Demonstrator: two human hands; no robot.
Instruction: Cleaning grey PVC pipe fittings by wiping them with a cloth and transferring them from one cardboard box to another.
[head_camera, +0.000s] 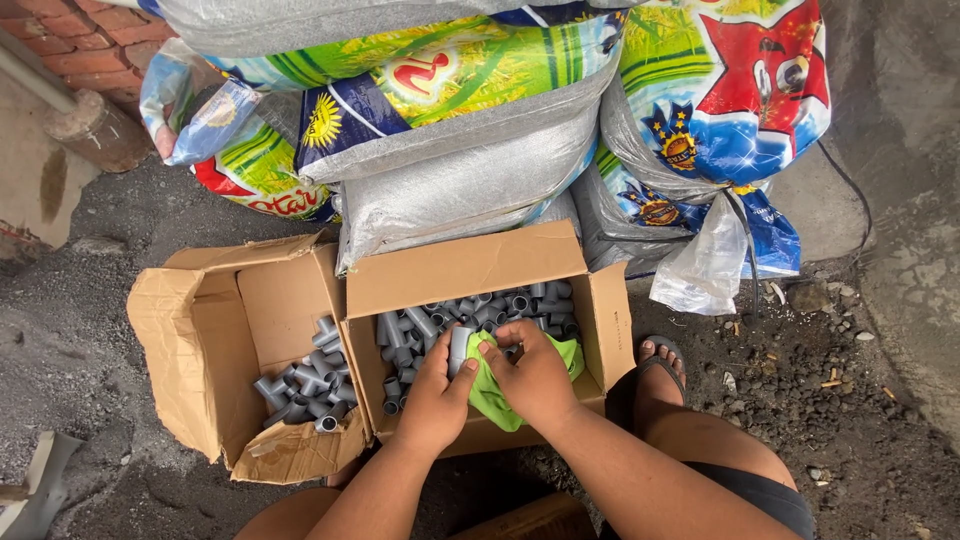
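Holding a grey pipe piece (459, 348), the left hand (435, 398) grips it; the right hand (535, 380) squeezes a green cloth (490, 392) over the box (470, 270).

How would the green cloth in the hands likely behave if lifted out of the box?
The green cloth is bunched and draped over the box front, so probably floppy and light. Soft folds under the right hand suggest it won't roll or break, though it may snag on grey pipe fittings.
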